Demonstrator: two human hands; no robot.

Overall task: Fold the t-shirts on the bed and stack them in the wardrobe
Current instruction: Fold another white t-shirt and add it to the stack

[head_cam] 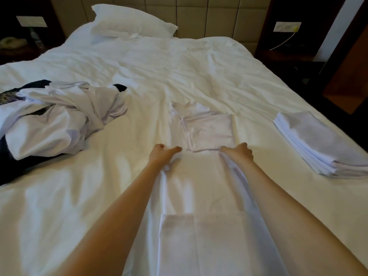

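Observation:
A white t-shirt point(199, 196) lies lengthwise on the bed between my arms, its far end doubled over into a flat packet point(208, 132). My left hand point(162, 154) pinches the shirt's left edge just short of that packet. My right hand point(239, 153) grips the right edge, fingers curled round the cloth. A stack of folded white t-shirts point(316, 142) sits at the bed's right side. A loose heap of unfolded white and dark t-shirts point(59, 120) lies on the left.
The bed point(179, 66) is covered by a rumpled white duvet, with a pillow point(129, 20) at the padded headboard. Dark nightstands flank it; a phone point(11, 41) is on the left one. A wooden panel point(352, 76) stands at the right.

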